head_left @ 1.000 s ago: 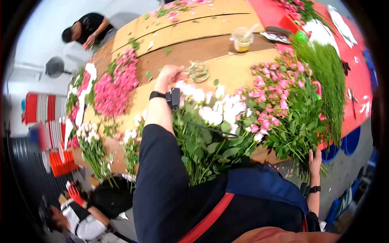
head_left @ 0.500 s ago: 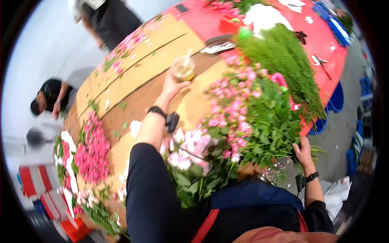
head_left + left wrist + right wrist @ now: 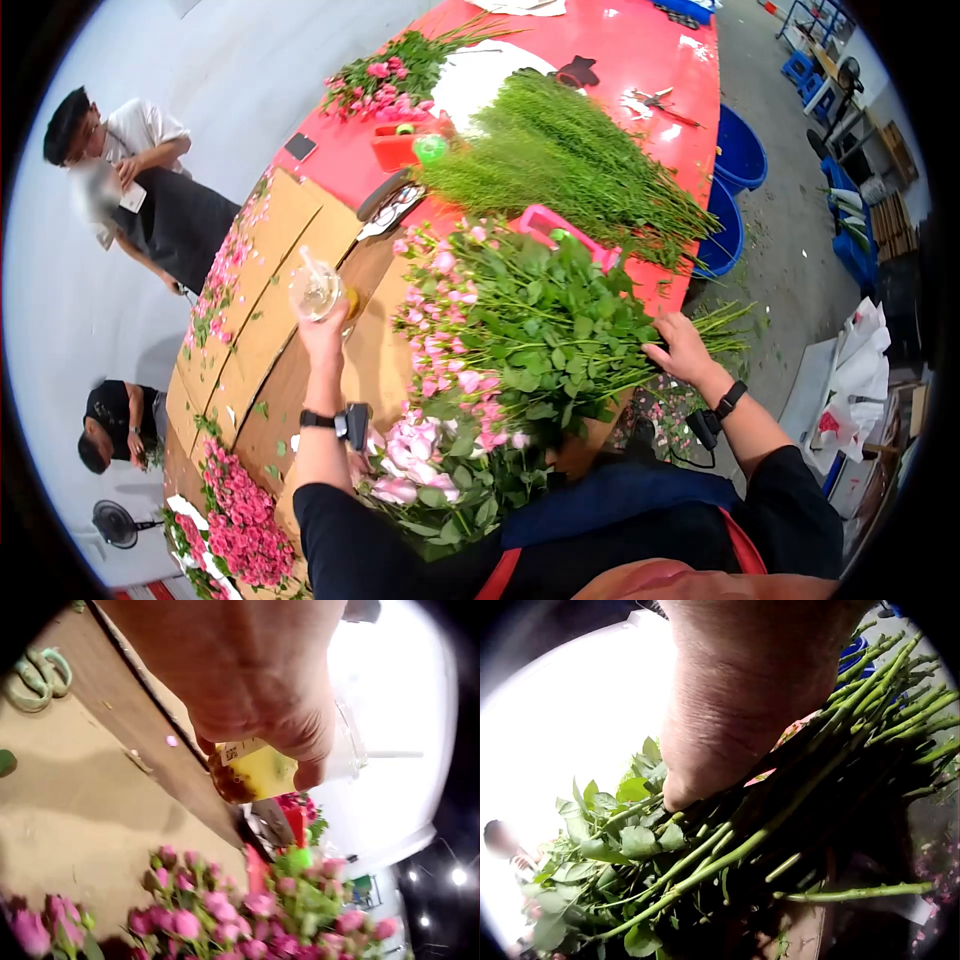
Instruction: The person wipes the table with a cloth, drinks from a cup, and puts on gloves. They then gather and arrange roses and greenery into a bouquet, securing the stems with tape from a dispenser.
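Yellow drink (image 3: 270,771), brown-bottomed, in a clear labelled cup (image 3: 314,290)

Bright light fills the head view, bowed by the lens, corners black; glare spots the bench (image 3: 632,60) near its right edge. The left wrist view washes out upper right, lamps (image 3: 458,876) flaring lower, shadow across the cardboard (image 3: 67,847). The right wrist view blows out upper left, shadow black beneath the stems (image 3: 742,841).
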Demonstrator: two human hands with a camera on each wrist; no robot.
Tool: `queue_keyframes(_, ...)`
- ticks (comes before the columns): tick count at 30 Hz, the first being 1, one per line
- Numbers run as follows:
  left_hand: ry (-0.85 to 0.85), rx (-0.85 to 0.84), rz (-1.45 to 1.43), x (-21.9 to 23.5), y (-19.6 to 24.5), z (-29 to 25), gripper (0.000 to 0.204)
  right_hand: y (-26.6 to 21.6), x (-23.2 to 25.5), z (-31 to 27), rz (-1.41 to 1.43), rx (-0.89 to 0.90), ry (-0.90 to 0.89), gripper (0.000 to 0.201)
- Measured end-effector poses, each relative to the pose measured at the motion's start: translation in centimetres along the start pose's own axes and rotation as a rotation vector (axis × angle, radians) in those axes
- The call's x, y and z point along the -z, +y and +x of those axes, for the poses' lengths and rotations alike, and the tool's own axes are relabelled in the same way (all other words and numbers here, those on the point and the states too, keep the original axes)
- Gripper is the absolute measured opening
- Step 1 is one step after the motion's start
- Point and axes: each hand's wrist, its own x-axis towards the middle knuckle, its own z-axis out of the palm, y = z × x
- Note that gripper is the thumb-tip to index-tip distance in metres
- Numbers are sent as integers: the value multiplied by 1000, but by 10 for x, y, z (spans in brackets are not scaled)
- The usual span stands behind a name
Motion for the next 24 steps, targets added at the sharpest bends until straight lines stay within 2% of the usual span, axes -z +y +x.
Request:
queue_keyframes(1, -22, -6, -21, -6, 31, -12, 80, -1, 2, -1, 5, -35, -38, 45)
queue_keyframes(4, -112, -94, 46, -35, 114, -61, 78, 2, 3, -3, 48, 63, 69, 48)
queue_keyframes(5, -144, -82, 68, -52, 148, -82, 82, -1, 10, -4, 66, 84, 84, 52)
queue_keyframes(8, -288, -219, 222, -101, 209, -152, 86, -12, 48, -14, 130, 164, 189, 55)
queue_keyframes(9, -340, -206, 217, -124, 236, -180, 85, -9, 59, -24, 133, 171, 208, 56)
queue_keyframes(10, -394, -193, 209, -149, 254, -208, 85, -2, 70, -35, 138, 174, 221, 55)
queue_keyframes(12, -473, -400, 312, -191, 262, -253, 95, 19, 94, -65, 146, 174, 250, 54)
queue_keyframes(13, -541, -393, 298, -217, 275, -279, 96, 30, 112, -82, 155, 156, 243, 51)
queue_keyframes(18, -835, -434, 127, -341, 309, -396, 95, 145, 165, -201, 68, -39, 315, 46)
queue_keyframes(20, -904, -555, 108, -387, 314, -430, 94, 197, 182, -264, 34, -202, 291, 47)
queue_keyframes(21, -968, -386, 61, -407, 322, -448, 93, 227, 185, -299, 8, -280, 289, 47)
queue_keyframes(24, -1148, -518, -52, -476, 334, -477, 91, 297, 199, -410, -56, -548, 276, 48)
